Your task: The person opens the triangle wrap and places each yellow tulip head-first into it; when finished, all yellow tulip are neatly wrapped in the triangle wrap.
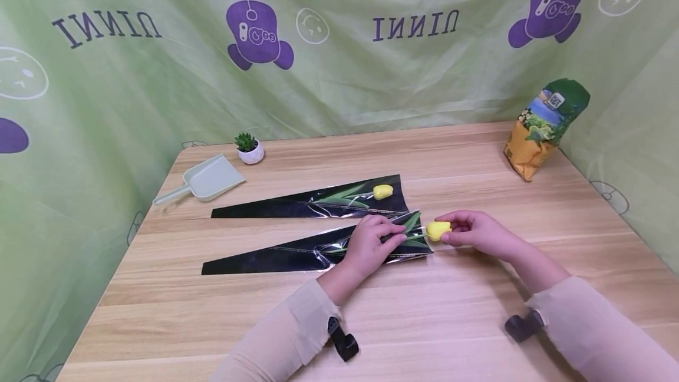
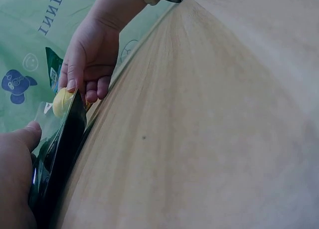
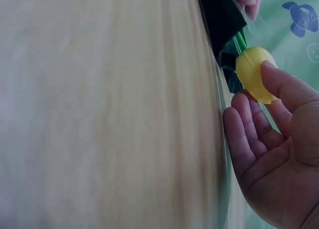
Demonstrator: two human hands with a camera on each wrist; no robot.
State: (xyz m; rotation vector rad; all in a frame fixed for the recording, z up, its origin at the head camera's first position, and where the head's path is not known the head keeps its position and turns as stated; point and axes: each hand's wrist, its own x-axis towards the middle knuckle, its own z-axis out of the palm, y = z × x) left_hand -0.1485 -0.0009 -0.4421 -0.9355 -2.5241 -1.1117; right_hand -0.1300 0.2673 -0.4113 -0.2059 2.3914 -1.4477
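Observation:
A yellow tulip (image 1: 438,230) with green leaves lies partly inside a black, clear-fronted flower sleeve (image 1: 244,260), its bloom sticking out past the wide end. My right hand (image 1: 480,233) pinches the bloom between thumb and fingertips; in the right wrist view the thumb lies on the yellow petals (image 3: 251,72). Near the sleeve's wide end, my left hand (image 1: 371,241) grips the sleeve, with thumb and forefinger beside the stem and leaves. Its fingers are partly hidden in the left wrist view. Just behind lies a second black sleeve (image 1: 254,210) with another yellow tulip (image 1: 382,192) inside.
A pale dustpan (image 1: 214,178) lies at the table's back left, beside a small succulent in a white pot (image 1: 251,152). A green and orange bag (image 1: 546,125) stands at the back right. Behind the wooden table (image 1: 159,317) hangs a green printed curtain (image 1: 339,75).

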